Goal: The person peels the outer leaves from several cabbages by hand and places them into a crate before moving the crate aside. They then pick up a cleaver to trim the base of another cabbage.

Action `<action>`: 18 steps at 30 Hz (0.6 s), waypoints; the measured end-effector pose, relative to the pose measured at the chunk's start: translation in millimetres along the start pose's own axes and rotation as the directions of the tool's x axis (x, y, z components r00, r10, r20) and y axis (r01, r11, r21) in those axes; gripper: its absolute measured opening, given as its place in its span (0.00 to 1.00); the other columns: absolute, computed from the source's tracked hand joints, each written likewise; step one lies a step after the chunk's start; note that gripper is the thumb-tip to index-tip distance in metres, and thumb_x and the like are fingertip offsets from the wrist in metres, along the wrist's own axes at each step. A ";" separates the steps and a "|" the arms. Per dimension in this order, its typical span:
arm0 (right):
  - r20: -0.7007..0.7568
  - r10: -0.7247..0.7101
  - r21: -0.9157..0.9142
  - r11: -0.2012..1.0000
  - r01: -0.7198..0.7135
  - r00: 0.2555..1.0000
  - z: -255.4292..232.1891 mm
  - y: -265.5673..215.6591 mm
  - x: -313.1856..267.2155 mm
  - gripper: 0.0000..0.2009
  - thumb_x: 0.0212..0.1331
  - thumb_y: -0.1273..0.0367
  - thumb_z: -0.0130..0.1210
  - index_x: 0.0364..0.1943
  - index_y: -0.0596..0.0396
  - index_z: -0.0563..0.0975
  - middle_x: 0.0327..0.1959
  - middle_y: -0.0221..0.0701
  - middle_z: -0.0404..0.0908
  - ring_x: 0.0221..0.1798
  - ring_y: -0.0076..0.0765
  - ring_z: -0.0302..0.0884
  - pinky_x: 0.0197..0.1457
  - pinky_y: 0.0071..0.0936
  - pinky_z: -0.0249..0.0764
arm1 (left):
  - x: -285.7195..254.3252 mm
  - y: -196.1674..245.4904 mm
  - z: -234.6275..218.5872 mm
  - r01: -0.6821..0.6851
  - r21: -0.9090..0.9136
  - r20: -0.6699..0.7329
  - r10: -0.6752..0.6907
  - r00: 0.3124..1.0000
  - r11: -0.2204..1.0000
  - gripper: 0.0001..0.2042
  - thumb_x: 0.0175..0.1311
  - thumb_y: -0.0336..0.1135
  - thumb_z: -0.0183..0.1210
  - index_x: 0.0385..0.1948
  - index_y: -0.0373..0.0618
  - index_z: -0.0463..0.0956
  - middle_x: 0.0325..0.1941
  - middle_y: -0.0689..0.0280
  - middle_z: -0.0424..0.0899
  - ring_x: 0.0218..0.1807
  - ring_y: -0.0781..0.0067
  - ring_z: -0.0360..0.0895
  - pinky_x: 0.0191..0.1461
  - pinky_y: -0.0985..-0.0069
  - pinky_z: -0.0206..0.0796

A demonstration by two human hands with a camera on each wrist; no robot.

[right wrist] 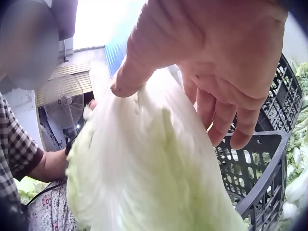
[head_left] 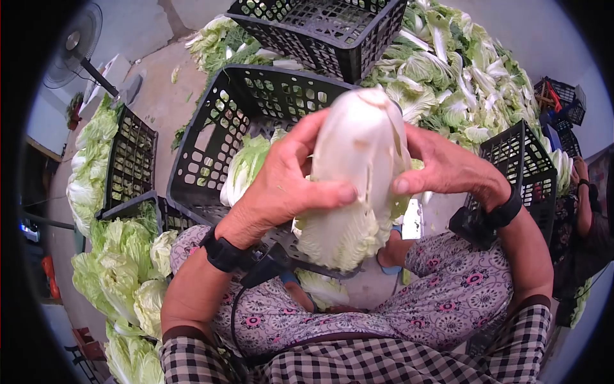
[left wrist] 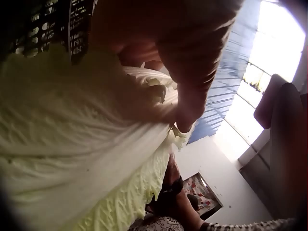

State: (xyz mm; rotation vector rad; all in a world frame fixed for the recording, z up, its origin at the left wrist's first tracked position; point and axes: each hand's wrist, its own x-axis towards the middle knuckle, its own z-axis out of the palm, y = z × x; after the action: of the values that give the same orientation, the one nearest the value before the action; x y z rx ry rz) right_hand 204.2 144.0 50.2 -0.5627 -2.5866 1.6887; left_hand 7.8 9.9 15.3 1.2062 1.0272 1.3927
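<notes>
Left hand (head_left: 288, 173) and right hand (head_left: 451, 163) are both curled in a firm hold. Beyond spreads a broad heap of loose green-and-white leaves (head_left: 448, 83); nearer stands a black, perforated plastic crate (head_left: 256, 80). Before the crate's near edge, root end up, a white, oblong Chinese cabbage (head_left: 358, 153) sits between the hands, thumbs against its near face. The step looks like checking or turning it; the next move probably calls for steady two-handed support.

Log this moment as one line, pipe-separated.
left hand: holds cabbage | right hand: holds same cabbage | cabbage: leafy end toward lap | black crate: open-topped, another cabbage inside
</notes>
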 end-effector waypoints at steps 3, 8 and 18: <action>-0.106 -0.074 -0.003 0.997 0.074 0.992 9.3 -7.3 1.2 0.48 0.41 0.45 0.63 0.63 0.58 0.55 0.58 0.42 0.65 0.62 0.40 0.61 0.64 0.35 0.58 | 4.2 4.1 -4.7 -0.029 -0.197 -0.137 0.002 0.991 0.980 0.41 0.41 0.44 0.71 0.58 0.37 0.59 0.51 0.60 0.72 0.52 0.71 0.71 0.57 0.72 0.64; -0.158 -0.061 0.181 0.979 0.089 0.986 24.3 -4.0 16.7 0.53 0.38 0.43 0.63 0.64 0.63 0.50 0.57 0.46 0.63 0.63 0.44 0.59 0.67 0.33 0.52 | 14.8 -7.9 -6.7 -0.104 -0.333 -0.318 -0.008 0.948 0.937 0.39 0.46 0.51 0.68 0.55 0.35 0.58 0.50 0.60 0.73 0.51 0.71 0.72 0.55 0.73 0.66; -0.239 0.074 0.471 0.881 0.049 0.968 36.3 -13.7 28.2 0.47 0.34 0.57 0.71 0.59 0.64 0.57 0.52 0.40 0.70 0.54 0.33 0.69 0.59 0.28 0.64 | 8.0 -0.1 -10.6 -0.068 -0.455 -0.173 -0.014 0.985 0.888 0.39 0.49 0.45 0.68 0.59 0.40 0.54 0.56 0.60 0.67 0.59 0.67 0.66 0.62 0.68 0.60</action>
State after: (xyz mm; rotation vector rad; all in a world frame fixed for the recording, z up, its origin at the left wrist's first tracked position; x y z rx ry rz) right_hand 166.8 115.4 41.7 -0.7061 -1.8997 2.0046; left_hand -2.8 17.9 15.0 0.7601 0.7332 1.6697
